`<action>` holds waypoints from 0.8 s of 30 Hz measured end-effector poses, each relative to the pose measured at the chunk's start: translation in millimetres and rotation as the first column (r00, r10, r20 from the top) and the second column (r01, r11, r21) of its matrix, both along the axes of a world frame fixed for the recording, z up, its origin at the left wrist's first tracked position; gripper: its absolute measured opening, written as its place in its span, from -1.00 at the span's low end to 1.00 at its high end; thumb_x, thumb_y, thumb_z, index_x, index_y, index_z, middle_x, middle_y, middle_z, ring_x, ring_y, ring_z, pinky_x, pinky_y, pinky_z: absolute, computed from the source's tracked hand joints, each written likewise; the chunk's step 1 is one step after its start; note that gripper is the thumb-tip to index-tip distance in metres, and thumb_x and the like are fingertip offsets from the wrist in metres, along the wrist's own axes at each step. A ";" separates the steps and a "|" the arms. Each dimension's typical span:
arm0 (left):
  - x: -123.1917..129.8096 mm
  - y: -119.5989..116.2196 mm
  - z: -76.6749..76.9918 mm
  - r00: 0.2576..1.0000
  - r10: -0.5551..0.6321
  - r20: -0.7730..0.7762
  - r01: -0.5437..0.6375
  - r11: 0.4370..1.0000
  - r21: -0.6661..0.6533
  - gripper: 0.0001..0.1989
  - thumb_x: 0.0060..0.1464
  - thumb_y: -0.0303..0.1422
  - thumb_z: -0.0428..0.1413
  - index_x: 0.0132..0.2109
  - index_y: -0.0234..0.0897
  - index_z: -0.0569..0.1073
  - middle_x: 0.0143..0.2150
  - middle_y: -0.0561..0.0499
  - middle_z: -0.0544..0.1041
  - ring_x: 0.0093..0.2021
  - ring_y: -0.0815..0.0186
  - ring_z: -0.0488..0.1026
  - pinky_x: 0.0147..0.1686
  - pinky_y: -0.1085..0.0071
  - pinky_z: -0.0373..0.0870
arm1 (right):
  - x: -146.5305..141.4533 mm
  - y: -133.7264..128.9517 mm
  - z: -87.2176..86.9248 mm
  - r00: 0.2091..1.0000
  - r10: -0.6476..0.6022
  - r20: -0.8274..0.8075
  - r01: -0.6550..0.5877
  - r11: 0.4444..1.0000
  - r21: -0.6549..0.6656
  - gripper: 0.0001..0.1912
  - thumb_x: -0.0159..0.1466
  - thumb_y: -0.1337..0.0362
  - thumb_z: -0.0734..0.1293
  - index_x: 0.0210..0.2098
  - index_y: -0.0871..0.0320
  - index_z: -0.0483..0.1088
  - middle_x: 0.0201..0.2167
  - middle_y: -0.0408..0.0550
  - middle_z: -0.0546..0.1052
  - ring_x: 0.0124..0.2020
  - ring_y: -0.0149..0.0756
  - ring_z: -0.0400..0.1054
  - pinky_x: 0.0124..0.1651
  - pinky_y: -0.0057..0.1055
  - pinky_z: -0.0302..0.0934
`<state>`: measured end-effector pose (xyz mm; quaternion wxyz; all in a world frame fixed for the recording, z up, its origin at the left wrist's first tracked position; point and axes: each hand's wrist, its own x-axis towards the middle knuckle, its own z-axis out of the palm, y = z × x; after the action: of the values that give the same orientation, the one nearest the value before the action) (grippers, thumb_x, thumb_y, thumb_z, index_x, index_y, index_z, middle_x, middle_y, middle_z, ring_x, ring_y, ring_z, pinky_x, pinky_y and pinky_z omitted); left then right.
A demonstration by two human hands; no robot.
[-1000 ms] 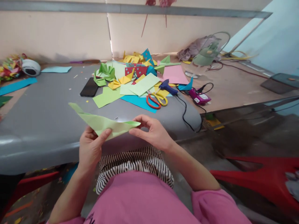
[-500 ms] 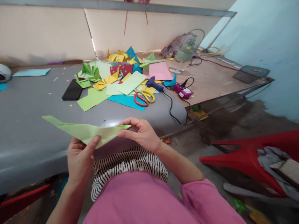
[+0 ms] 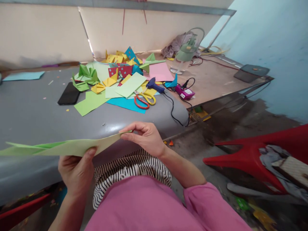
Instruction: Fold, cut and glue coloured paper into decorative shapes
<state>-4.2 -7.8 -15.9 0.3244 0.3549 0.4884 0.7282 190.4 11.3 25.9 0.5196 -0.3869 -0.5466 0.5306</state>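
A long piece of folded light green paper [image 3: 67, 147] stretches across in front of me, above the table's near edge. My left hand [image 3: 78, 166] grips it from below near the middle, thumb on the near face and fingers behind. At its right tip, my right hand [image 3: 146, 138] pinches the paper between thumb and fingers. The left part splits into layers and reaches the picture's left edge. Beyond my hands lie scissors [image 3: 145, 99] with one red and one yellow handle, a blue glue gun [image 3: 154, 85] and flat green paper sheets [image 3: 90, 102].
Folded paper shapes [image 3: 112, 78] in yellow, green, red and blue are heaped at the back. A black phone [image 3: 69, 93] lies left of them. A purple power socket box [image 3: 184, 92] with cables sits to the right. A red chair [image 3: 250, 157] stands at the right.
The folded paper has swung flatter and its left end now reaches farther left. My left hand has moved left and slightly down; the right hand still pinches the tip. The view has shifted slightly.
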 end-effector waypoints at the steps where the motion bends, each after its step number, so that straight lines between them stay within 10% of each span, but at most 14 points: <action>1: -0.2 0.5 0.8 1.000 0.003 0.002 -0.003 1.000 0.008 -0.70 -0.34 -0.42 0.47 -0.43 -0.24 0.52 -0.49 0.19 0.56 -0.41 0.43 0.50 -0.31 0.53 0.52 | -0.3 -0.9 0.4 1.000 -0.015 0.004 0.015 1.000 0.010 -0.87 0.14 0.19 0.55 -0.33 0.08 0.65 -0.38 -0.17 0.63 -0.34 -0.42 0.42 -0.20 -0.45 0.31; 11: -4.1 7.5 2.1 0.903 -0.377 0.208 0.409 0.902 -0.141 -0.51 -0.35 -0.32 0.50 -0.19 -0.24 0.55 -0.33 0.07 0.64 -0.37 0.30 0.58 -0.37 0.44 0.58 | 4.0 3.7 -1.6 0.995 -0.086 0.058 0.085 0.996 0.029 -0.89 0.11 0.20 0.56 -0.35 0.05 0.67 -0.41 -0.17 0.66 -0.38 -0.39 0.45 -0.22 -0.44 0.33; 24: 4.5 10.6 2.4 0.907 -0.340 0.249 0.389 0.903 -0.182 -0.58 -0.31 -0.22 0.51 -0.31 -0.30 0.58 -0.38 0.00 0.67 -0.42 0.30 0.59 -0.44 0.48 0.53 | 5.8 4.1 -2.4 0.990 -0.124 0.061 0.125 0.992 -0.017 -0.91 0.08 0.23 0.58 -0.39 0.03 0.66 -0.41 -0.18 0.67 -0.41 -0.41 0.47 -0.27 -0.47 0.35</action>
<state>0.3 2.8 -13.5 0.5439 0.3215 0.4557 0.6270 196.2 15.4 23.4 0.5310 -0.4414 -0.5311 0.4910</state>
